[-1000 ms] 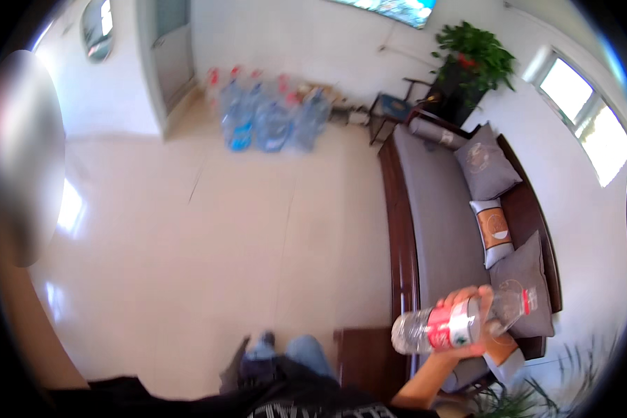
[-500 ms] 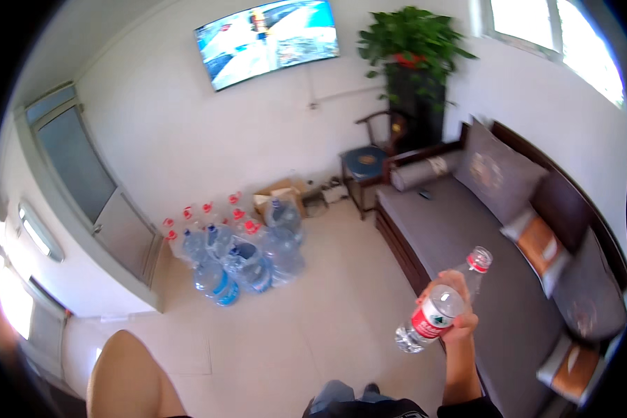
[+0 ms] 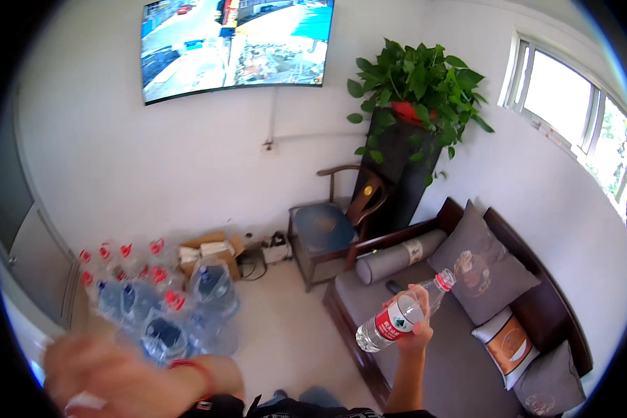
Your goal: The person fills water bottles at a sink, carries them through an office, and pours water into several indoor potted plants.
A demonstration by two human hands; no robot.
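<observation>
Head view: right hand [image 3: 412, 333] grasping 1 capped, near-empty clear bottle [image 3: 395, 322], raised and tilted, cap not yet removed; blurred left hand [image 3: 101, 373], grip indeterminable.

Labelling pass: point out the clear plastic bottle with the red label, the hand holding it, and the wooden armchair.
clear plastic bottle with red label [image 3: 391, 323], head view, on the red label.
right hand [image 3: 416, 337], head view, on the fingers around the bottle.
wooden armchair [image 3: 325, 228], head view, on the seat.
</observation>
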